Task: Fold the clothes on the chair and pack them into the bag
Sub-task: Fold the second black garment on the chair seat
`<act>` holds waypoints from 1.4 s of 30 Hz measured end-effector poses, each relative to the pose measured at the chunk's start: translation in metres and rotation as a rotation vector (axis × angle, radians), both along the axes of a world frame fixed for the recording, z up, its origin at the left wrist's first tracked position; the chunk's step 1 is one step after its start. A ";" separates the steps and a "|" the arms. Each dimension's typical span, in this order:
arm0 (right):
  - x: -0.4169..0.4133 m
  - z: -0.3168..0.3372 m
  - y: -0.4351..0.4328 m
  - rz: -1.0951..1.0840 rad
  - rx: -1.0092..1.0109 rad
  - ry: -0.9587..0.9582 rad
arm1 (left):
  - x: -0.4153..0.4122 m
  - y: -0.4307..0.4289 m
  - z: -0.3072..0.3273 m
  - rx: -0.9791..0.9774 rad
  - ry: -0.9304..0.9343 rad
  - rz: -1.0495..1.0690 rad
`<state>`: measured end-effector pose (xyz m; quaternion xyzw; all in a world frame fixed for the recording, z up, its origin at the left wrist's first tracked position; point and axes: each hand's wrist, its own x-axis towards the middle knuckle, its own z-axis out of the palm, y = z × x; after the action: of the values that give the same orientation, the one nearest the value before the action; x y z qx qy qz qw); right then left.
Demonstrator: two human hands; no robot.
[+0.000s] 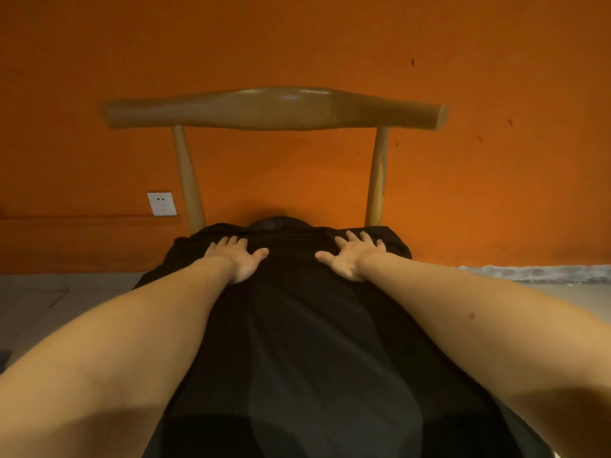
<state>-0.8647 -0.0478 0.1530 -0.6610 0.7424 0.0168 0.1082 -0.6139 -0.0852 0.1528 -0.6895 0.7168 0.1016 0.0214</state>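
A black garment (297,325) lies spread flat over the seat of a wooden chair (274,109) and runs from the chair's back posts toward me. My left hand (236,257) presses flat on its far left part, fingers spread. My right hand (352,257) presses flat on its far right part, fingers spread too. Both thumbs point inward, with a strip of cloth between them. A dark rounded edge of the seat (281,222) shows just beyond the garment. No bag is in view.
An orange wall (297,44) stands right behind the chair, with a white socket (162,203) low on the left. Grey floor (66,302) shows left of the chair and at the right. A pale rough strip (545,272) runs along the wall's base on the right.
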 end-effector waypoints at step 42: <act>-0.098 -0.029 0.378 -0.547 0.033 -1.190 | -0.123 0.410 -0.004 -0.290 0.141 -0.415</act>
<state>-0.9629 0.3307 0.1238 -0.3431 0.6967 -0.3684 0.5110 -0.7369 0.3245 0.1489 -0.5148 0.8497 0.0393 -0.1074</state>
